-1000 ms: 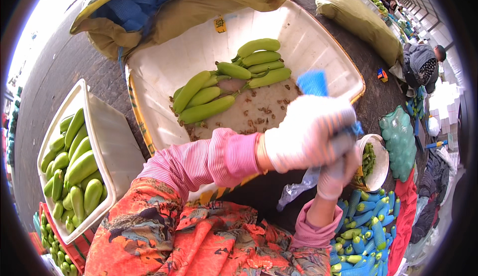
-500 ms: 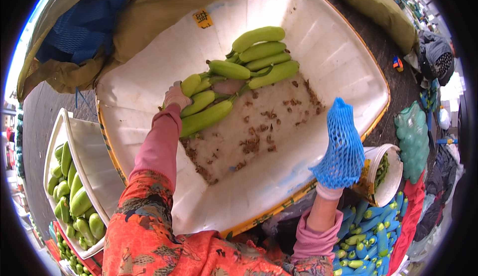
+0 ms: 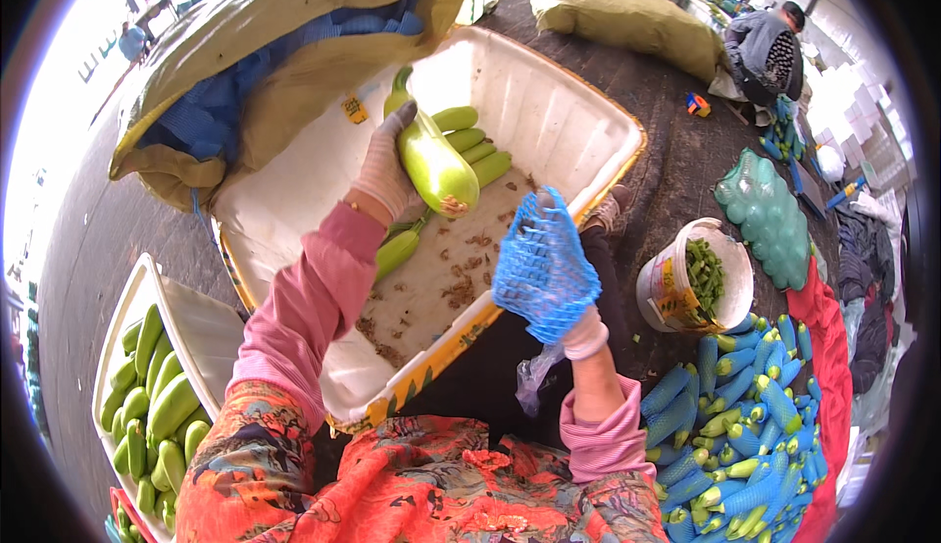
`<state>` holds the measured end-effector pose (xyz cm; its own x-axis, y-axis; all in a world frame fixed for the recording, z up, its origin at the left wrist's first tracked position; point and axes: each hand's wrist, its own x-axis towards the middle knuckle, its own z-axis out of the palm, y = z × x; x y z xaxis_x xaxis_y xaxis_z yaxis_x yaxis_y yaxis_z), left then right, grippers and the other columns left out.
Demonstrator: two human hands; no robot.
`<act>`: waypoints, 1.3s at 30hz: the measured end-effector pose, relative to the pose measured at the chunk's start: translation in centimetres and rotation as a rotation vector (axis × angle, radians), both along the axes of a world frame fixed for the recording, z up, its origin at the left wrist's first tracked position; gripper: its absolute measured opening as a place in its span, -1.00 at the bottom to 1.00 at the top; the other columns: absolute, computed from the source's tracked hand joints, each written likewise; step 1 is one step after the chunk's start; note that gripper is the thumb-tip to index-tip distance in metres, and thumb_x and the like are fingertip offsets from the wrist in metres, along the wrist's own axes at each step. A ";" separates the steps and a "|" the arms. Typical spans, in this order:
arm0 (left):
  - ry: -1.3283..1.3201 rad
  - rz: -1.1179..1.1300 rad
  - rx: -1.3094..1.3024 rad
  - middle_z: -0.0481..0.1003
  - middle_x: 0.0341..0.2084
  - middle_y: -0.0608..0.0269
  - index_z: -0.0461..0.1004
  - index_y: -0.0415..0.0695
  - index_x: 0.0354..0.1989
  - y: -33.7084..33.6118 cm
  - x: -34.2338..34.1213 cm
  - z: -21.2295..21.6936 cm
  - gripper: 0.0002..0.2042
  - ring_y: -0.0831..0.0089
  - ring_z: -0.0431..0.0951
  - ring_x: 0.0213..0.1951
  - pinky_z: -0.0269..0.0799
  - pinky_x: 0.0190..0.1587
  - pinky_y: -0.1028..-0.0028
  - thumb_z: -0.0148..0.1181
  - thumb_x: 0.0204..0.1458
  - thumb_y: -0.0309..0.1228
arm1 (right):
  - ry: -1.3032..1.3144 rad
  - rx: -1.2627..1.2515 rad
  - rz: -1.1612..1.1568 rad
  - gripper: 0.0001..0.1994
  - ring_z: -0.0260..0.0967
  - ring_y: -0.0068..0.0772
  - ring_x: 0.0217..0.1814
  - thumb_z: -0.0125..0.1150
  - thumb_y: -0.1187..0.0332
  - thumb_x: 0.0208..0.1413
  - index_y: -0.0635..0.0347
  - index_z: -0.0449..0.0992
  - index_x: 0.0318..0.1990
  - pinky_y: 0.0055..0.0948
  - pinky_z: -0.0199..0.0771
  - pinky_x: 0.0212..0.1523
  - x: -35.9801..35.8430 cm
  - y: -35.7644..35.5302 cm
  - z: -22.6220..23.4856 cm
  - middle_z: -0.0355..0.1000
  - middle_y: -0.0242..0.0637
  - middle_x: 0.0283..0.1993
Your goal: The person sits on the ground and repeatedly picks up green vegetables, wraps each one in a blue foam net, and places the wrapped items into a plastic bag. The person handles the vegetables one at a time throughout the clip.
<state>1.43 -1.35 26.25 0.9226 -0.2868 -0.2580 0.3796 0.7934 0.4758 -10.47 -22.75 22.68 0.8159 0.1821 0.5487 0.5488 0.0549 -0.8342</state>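
Squash (image 3: 431, 166), one large pale-green piece, is being held at a tilt over the white bin (image 3: 578, 122), its stem end pointing far and its brown-tipped end pointing near and right. At the near left, a white crate (image 3: 201, 337) is holding many green squash (image 3: 167, 401). Farther off, an olive sack (image 3: 274, 28) is gaping open on blue mesh (image 3: 196, 117). Coming right, the gloved left hand (image 3: 385, 163) is gripping the large piece from its left side, fingers curled round it. Beyond it, several other squash (image 3: 466, 139) are lying in the bin. Over the bin's near right rim, the gloved right hand (image 3: 557, 267) is wearing a blue mesh sleeve (image 3: 524, 283); the netting is covering its fingers, so how far they are spreading I cannot tell. Farther right, a white bucket (image 3: 659, 283) is holding green pieces (image 3: 704, 278), and blue-sleeved squash (image 3: 745, 430) are lying heaped nearer, beside a red cloth (image 3: 828, 376).
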 end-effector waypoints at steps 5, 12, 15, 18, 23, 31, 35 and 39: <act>0.016 -0.058 -0.090 0.54 -0.19 -0.04 0.41 -0.22 0.01 -1.4 -3.4 -4.0 -0.45 0.05 0.57 -0.22 0.50 -0.05 -0.02 0.16 0.07 0.04 | -0.589 -0.202 -0.131 -0.67 0.33 -0.01 0.18 0.36 0.34 -0.08 0.11 0.50 -0.11 -0.05 0.24 0.27 0.0 2.9 4.4 0.44 -0.17 0.00; 0.230 0.230 -0.071 0.51 -0.32 0.13 0.41 -0.08 -0.16 1.3 -8.2 -1.9 -0.50 0.19 0.55 -0.33 0.57 -0.21 0.11 0.22 0.00 0.11 | -0.387 -0.102 -0.181 -0.89 0.45 -0.05 0.01 0.30 0.43 -0.06 0.12 0.54 -0.34 -0.19 0.39 0.13 -2.0 2.5 1.4 0.50 -0.20 -0.17; 0.194 0.392 0.057 0.46 -0.21 0.06 0.37 -0.07 -0.06 4.6 -9.0 0.8 -0.43 0.15 0.53 -0.23 0.57 -0.13 0.05 0.31 -0.09 0.10 | -0.392 -1.067 -0.385 -0.81 0.37 0.00 0.09 0.17 0.32 0.04 0.15 0.58 -0.22 -0.19 0.21 0.26 -0.7 0.8 1.9 0.50 -0.14 -0.10; 0.063 0.641 0.200 0.46 -0.22 0.07 0.34 -0.13 0.02 6.1 -9.7 1.7 -0.37 0.16 0.53 -0.22 0.55 -0.09 0.08 0.38 -0.11 0.03 | -0.530 -1.496 -0.266 -0.69 0.19 0.04 0.29 0.10 0.15 0.02 0.17 0.58 -0.21 0.00 -0.16 0.44 -1.5 2.7 2.8 0.45 -0.04 -0.05; -0.341 0.419 0.595 0.42 -0.38 0.24 0.30 -0.22 0.03 -0.6 -14.0 3.8 -0.46 0.42 0.48 -0.47 0.51 -0.37 0.38 0.33 0.00 -0.14 | -0.096 -0.215 0.268 -0.54 0.19 -0.09 0.30 0.24 0.29 0.03 0.27 0.37 0.09 -0.09 0.04 0.41 -5.2 4.8 1.3 0.40 -0.11 -0.02; -1.042 -0.318 1.453 0.48 -0.12 -0.03 0.31 0.07 0.13 -0.8 -23.8 1.6 -0.51 -0.08 0.55 -0.16 0.51 -0.14 0.13 0.29 -0.01 -0.24 | -0.029 -0.241 0.138 -0.66 0.45 -0.30 -0.16 0.07 0.15 0.25 0.15 0.35 0.06 -0.11 0.45 -0.09 -5.7 2.7 1.0 0.46 -0.29 -0.22; -1.159 0.352 1.305 0.53 -0.31 0.05 0.50 -0.08 -0.12 1.0 -18.3 2.4 -0.67 0.04 0.57 -0.25 0.52 -0.17 0.27 0.31 -0.12 -0.55 | 0.849 0.568 0.412 -0.59 0.38 -0.11 0.17 0.14 0.31 0.15 0.23 0.36 0.14 -0.04 0.08 0.39 -8.2 2.9 -3.7 0.47 -0.16 0.06; -0.737 0.107 1.043 0.56 -0.32 0.33 0.56 -0.19 -0.17 6.1 -12.4 2.0 -0.72 0.58 0.53 -0.28 0.47 -0.15 0.53 0.35 -0.11 -0.65 | 0.817 0.892 0.770 -0.45 0.32 -0.25 0.26 0.10 0.22 0.17 0.24 0.21 0.28 -0.23 0.19 0.36 -6.9 0.6 -4.3 0.34 -0.15 0.25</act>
<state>-10.95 4.71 28.26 0.9486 -0.1739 0.2646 -0.2799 -0.0703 0.9574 -17.33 -22.19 18.37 0.8110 0.5666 0.1462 -0.4657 0.7763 -0.4249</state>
